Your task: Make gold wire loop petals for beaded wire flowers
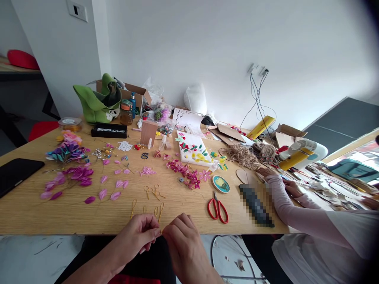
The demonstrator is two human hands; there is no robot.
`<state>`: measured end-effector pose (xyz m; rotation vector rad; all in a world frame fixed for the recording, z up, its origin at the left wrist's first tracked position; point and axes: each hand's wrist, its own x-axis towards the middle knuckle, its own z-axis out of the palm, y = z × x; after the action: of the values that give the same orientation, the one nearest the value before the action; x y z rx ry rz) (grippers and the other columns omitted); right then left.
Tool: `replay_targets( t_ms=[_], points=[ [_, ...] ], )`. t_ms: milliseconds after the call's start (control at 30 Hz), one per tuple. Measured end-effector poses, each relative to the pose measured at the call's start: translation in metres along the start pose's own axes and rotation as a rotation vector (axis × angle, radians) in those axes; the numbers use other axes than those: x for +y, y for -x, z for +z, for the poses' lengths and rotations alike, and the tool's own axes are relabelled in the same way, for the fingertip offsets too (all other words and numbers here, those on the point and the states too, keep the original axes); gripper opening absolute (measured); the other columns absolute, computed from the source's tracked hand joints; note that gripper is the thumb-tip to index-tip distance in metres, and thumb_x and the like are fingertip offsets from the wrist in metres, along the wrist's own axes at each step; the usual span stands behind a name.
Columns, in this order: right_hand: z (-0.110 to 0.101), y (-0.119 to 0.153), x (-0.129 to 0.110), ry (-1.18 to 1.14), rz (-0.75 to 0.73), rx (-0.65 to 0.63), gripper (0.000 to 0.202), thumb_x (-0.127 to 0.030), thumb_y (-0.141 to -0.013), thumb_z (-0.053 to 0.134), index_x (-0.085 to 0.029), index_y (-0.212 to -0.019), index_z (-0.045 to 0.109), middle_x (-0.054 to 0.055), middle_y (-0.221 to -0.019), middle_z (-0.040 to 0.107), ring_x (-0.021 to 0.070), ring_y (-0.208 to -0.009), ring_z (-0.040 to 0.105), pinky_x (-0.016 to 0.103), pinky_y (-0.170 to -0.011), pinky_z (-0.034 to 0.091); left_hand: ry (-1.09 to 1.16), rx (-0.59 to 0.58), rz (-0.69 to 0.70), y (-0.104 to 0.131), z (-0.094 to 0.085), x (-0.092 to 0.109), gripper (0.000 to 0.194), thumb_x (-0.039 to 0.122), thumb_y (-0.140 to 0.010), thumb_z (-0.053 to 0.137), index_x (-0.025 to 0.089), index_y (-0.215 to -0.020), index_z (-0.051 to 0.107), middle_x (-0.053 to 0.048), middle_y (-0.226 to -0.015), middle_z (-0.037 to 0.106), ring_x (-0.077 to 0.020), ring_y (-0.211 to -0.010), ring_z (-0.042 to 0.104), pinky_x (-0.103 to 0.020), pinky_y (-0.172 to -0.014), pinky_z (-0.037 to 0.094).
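Observation:
At the front edge of the table, my left hand (141, 233) and my right hand (184, 241) meet fingertip to fingertip. Both pinch a small piece of gold wire (160, 233), mostly hidden by the fingers. Just beyond them lie several twisted gold wire loops (161, 211), and farther in are more gold wire loops (158, 192). Loose pink petals (102, 194) are scattered to the left. To the right, red-handled scissors (218, 209) lie beside a small oval embroidered piece (221, 184). Dark pink wire flowers (188, 173) form a cluster behind.
A co-worker's sleeve (284, 201) reaches over the table at the right, near twine (241, 156) and a white-and-yellow machine (306, 152). A black phone (19, 175) lies far left. A green bag (96, 104), a dark case (109, 130) and a wooden block (148, 133) stand behind.

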<state>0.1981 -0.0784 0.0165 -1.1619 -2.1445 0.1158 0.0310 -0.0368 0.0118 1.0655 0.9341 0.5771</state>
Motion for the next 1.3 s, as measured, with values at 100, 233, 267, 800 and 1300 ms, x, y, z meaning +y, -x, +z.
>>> replay_targets(
  t_ms=[100,233,267,800,1300],
  points=[
    [0.000,0.001,-0.001,0.047,-0.077,0.023,0.022,-0.005,-0.093,0.039,-0.018,-0.081,0.052,0.002,-0.069,0.057,0.0172,-0.068,0.047,0.031,-0.066,0.035,0.090,0.023,-0.042,0.001,0.001,0.000,0.050,0.058,-0.056,0.078,0.017,-0.064,0.051,0.008,-0.052,0.042,-0.0054,-0.046,0.034,-0.021,-0.044,0.023],
    [-0.002,0.001,-0.001,0.087,-0.099,0.071,0.022,-0.007,-0.096,0.039,-0.018,-0.088,0.056,0.003,-0.069,0.058,0.0175,-0.068,0.047,0.031,-0.068,0.036,0.169,-0.021,-0.081,0.001,-0.002,0.000,0.046,0.053,-0.058,0.080,0.015,-0.064,0.055,0.006,-0.054,0.050,-0.0035,-0.042,0.032,-0.020,-0.040,0.021],
    [-0.003,0.001,-0.001,0.100,-0.097,0.083,0.022,-0.008,-0.097,0.038,-0.018,-0.089,0.057,0.003,-0.070,0.059,0.0177,-0.069,0.047,0.032,-0.068,0.037,0.188,-0.039,-0.095,0.001,-0.004,0.000,0.046,0.053,-0.059,0.080,0.015,-0.065,0.055,0.005,-0.055,0.052,-0.0033,-0.041,0.033,-0.020,-0.039,0.021],
    [-0.002,0.000,-0.007,0.229,-0.196,0.124,0.021,-0.008,-0.097,0.041,-0.013,-0.092,0.061,0.006,-0.070,0.060,0.0196,-0.071,0.048,0.034,-0.073,0.041,0.062,-0.025,-0.118,0.007,0.001,-0.001,0.061,0.075,-0.058,0.072,0.019,-0.070,0.051,0.010,-0.044,0.041,-0.0040,-0.037,0.026,-0.018,-0.034,0.018],
    [0.007,0.011,-0.005,0.063,-0.122,0.067,0.016,-0.014,-0.098,0.048,-0.016,-0.087,0.058,0.003,-0.069,0.059,0.0178,-0.071,0.049,0.032,-0.066,0.039,-0.119,-0.006,-0.019,0.018,-0.003,-0.015,0.049,0.068,-0.074,0.062,0.019,-0.076,0.053,0.010,-0.052,0.042,-0.0053,-0.039,0.026,-0.020,-0.036,0.019]
  ],
)
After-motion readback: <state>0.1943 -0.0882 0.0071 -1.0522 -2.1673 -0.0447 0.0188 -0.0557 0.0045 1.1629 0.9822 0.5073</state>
